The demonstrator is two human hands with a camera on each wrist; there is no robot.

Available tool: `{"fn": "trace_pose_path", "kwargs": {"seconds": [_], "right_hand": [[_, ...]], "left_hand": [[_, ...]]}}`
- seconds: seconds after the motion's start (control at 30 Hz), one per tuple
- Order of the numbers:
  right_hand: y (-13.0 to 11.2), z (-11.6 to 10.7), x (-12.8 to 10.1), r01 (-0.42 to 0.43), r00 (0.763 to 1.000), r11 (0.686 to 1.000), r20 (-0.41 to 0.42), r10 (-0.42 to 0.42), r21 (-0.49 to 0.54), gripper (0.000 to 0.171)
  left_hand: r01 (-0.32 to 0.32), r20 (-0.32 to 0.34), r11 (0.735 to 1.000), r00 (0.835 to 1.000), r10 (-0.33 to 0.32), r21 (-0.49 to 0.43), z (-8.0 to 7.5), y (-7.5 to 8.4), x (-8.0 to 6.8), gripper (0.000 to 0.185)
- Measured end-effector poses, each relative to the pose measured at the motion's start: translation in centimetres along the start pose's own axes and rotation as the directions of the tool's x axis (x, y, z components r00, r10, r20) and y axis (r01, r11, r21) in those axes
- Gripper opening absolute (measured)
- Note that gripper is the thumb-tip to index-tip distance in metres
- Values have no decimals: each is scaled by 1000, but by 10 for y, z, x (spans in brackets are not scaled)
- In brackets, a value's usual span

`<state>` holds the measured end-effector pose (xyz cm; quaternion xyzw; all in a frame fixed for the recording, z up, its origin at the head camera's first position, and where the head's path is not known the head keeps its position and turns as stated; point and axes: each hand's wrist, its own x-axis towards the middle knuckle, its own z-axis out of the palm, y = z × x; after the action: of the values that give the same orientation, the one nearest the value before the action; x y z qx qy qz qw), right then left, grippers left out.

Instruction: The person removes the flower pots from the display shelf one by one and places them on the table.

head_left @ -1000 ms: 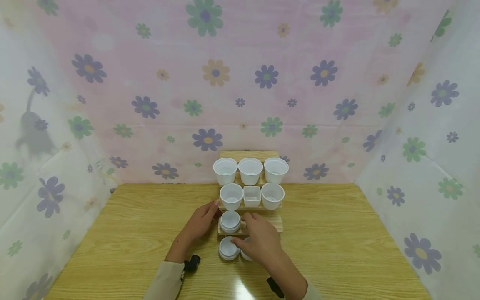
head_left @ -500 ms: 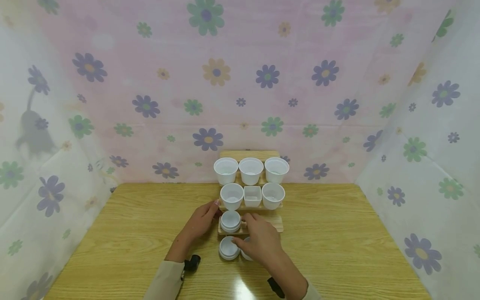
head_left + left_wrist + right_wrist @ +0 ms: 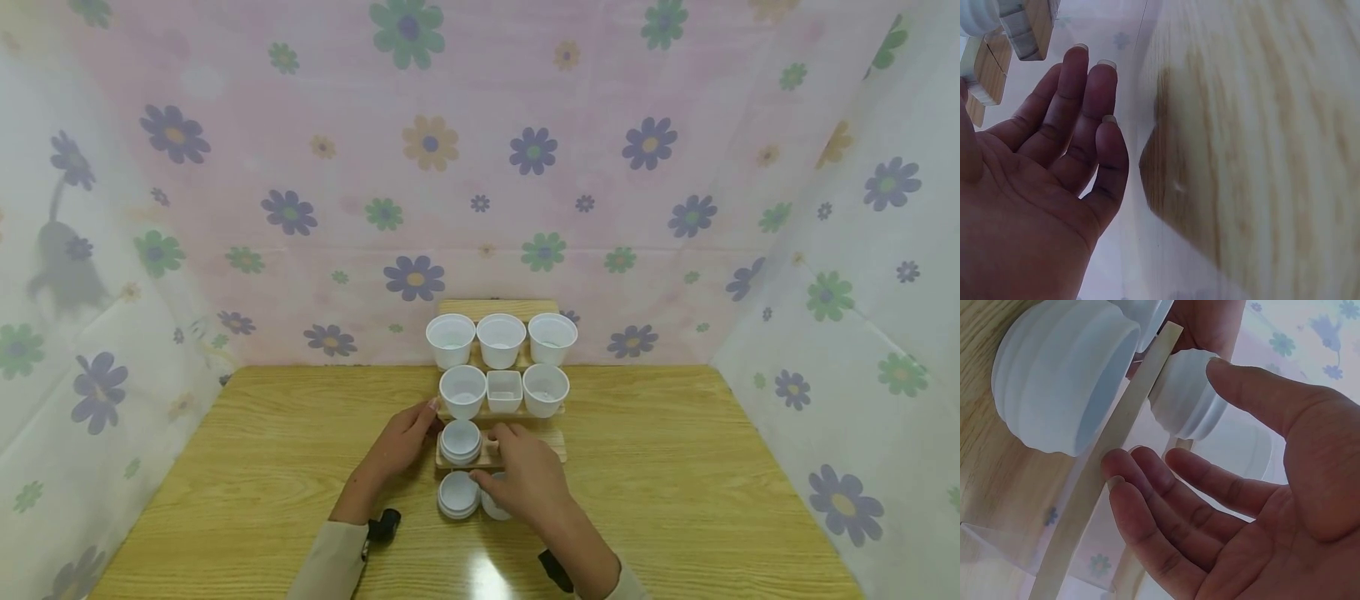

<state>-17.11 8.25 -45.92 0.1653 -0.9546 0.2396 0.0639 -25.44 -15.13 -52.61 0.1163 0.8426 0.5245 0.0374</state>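
Observation:
A tiered wooden stand [image 3: 498, 310] bears white cups. My left hand [image 3: 401, 440] is at the stand's left side, its thumb tip right at a shelf end. In the left wrist view its fingers [image 3: 1099, 94] are loosely bent with nothing between them. My right hand [image 3: 531, 477] hovers over the lowest shelf [image 3: 555, 446], beside a ribbed white cup [image 3: 461, 442]. The right wrist view shows its fingertips [image 3: 1124, 472] close to the shelf's edge, thumb apart, holding nothing. Two more white cups, a left one [image 3: 458, 495] and a partly hidden right one [image 3: 496, 500], stand in front.
Three round white cups, one of them a middle cup [image 3: 501, 342], line the top tier. Below them, a square white cup [image 3: 504, 392] sits between two round ones. A flowered cloth [image 3: 480, 167] hangs behind the wood-grain table [image 3: 660, 492].
My right hand has shifted slightly to the right, uncovering more of the front right cup. The left hand and the cups stay where they were.

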Motion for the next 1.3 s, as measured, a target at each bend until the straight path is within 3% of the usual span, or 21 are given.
{"fn": "trace_pose_path", "kwargs": {"seconds": [0.33, 0.77, 1.3], "right_hand": [[-1, 3, 1, 20, 1000, 1000, -24, -20, 14, 55], [-5, 18, 4, 106, 978, 990, -188, -87, 93, 60], [2, 34, 9, 91, 976, 989, -206, -65, 119, 57]], "left_hand": [[-8, 4, 1000, 1000, 8, 4, -1, -1, 0, 53], [-20, 6, 1000, 1000, 20, -6, -1, -1, 0, 53], [-25, -5, 1000, 1000, 25, -8, 0, 0, 0, 52]]}}
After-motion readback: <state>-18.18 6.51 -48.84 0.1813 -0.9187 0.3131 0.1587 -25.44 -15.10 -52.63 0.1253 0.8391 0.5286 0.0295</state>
